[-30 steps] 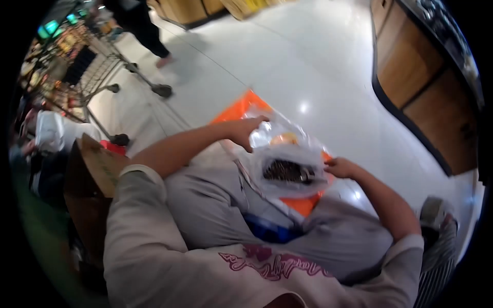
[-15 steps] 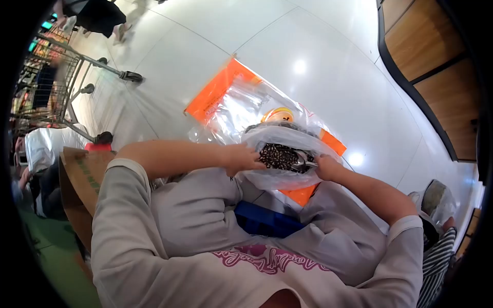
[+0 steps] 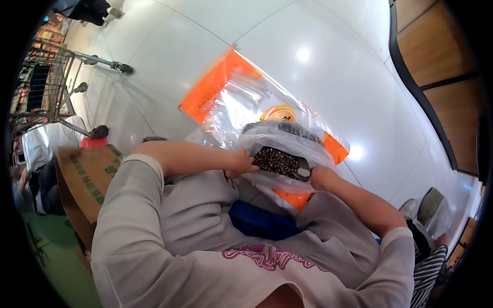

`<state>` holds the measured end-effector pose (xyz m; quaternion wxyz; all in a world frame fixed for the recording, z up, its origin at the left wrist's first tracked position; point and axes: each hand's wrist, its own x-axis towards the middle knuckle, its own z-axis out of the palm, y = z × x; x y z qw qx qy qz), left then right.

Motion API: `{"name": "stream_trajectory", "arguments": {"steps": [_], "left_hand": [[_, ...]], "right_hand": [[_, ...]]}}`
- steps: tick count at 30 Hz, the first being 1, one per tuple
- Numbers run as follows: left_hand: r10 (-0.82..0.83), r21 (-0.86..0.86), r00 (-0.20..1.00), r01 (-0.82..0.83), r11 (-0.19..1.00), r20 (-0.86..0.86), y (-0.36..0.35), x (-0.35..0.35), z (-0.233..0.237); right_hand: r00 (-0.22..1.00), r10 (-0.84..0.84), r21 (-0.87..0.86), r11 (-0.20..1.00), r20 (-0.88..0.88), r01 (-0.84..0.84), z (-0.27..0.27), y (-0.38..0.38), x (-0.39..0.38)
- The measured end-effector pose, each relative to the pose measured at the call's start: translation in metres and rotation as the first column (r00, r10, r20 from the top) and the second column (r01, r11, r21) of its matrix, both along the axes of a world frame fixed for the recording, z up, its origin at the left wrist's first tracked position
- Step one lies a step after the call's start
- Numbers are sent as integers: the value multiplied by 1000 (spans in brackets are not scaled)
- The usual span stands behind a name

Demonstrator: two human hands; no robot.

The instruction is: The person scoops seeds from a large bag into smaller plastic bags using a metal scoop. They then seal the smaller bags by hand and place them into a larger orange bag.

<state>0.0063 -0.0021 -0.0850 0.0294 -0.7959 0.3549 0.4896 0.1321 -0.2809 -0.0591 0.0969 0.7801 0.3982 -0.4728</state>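
Between my knees stands a translucent plastic bag [image 3: 287,141] with its mouth spread apart, inside a larger clear and orange bag [image 3: 218,84]. Dark seeds with pale stripes, which look like sunflower seeds [image 3: 276,161], fill the opening. My left hand [image 3: 240,162] is closed on the left side of the inner bag's rim. At the opposite side, my right hand [image 3: 323,178] has its fingers closed by a shiny metal scoop [image 3: 304,169] that lies against the seeds. Its handle end is hidden by the hand.
A blue stool or box [image 3: 262,220] is under me. To the left are a cardboard box [image 3: 87,177] and a wire shopping cart [image 3: 56,84], with a person beyond. Wooden cabinets [image 3: 436,56] line the right; another person's shoe [image 3: 430,205] is at lower right.
The scoop has turned and sits lower along the right side of the seeds. My right hand has dropped slightly toward me. The left hand keeps its hold, and the view has shifted a little.
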Motion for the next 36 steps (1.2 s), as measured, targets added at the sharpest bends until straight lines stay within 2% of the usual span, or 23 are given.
{"name": "stream_trajectory", "arguments": {"steps": [2,4,5,6,8,9,10,11,13,17,19,21,23,27,29,31,33,35,36], "left_hand": [[13,-33,1000,-13,999,10,1,1,0],[10,-144,994,6,990,105,-2,-1,2],[10,-146,994,5,989,106,-2,-1,1],[3,-123,993,12,992,117,-3,0,-2],[-7,-105,992,20,994,129,-4,3,-5],[-29,-39,994,33,999,104,-3,7,-7],[-47,29,996,45,999,76,-5,8,-7],[-48,28,996,46,999,76,-5,8,-6],[-38,26,992,35,999,123,-2,8,-5],[-56,33,994,53,998,95,3,8,-9],[-32,70,990,22,997,140,2,7,-6],[-45,103,992,33,994,116,-2,9,0],[-53,134,994,41,990,93,-3,11,6],[-12,74,992,2,997,127,4,8,10],[2,54,991,-9,998,136,4,7,11],[1,127,998,-8,992,55,4,9,12],[39,90,997,-46,995,68,10,-2,-17],[75,52,994,-80,995,83,15,-5,-16],[70,43,995,-73,996,66,19,-5,-15]], "right_hand": [[1000,5,-114,993,15,-4,20,1,-1],[999,-21,-80,996,47,25,14,-13,-5],[995,-55,-46,997,77,59,8,-19,-5],[995,-55,-49,997,79,59,-1,-22,-3],[992,-125,89,988,4,124,-24,-31,-1],[992,-126,85,988,4,125,-41,-36,-1],[986,-167,162,972,-17,168,-58,-44,-1],[977,-208,237,948,-39,212,-62,-44,-1],[973,-219,239,944,-66,229,-65,-35,-2],[970,-216,273,932,-107,238,-77,-8,-3],[971,-213,290,928,-109,236,-84,2,-3],[972,-207,305,924,-110,231,-89,10,-2],[952,-252,269,918,-173,292,-90,20,-3],[928,-287,218,915,-240,339,-99,34,-5],[948,-216,330,899,-234,286,-124,34,-7],[930,-225,296,903,-291,311,-141,37,-8],[908,-237,258,906,-347,335,-138,43,-4],[888,-264,31,954,-376,297,-121,53,2],[890,-264,30,955,-372,296,-126,52,1]]}}
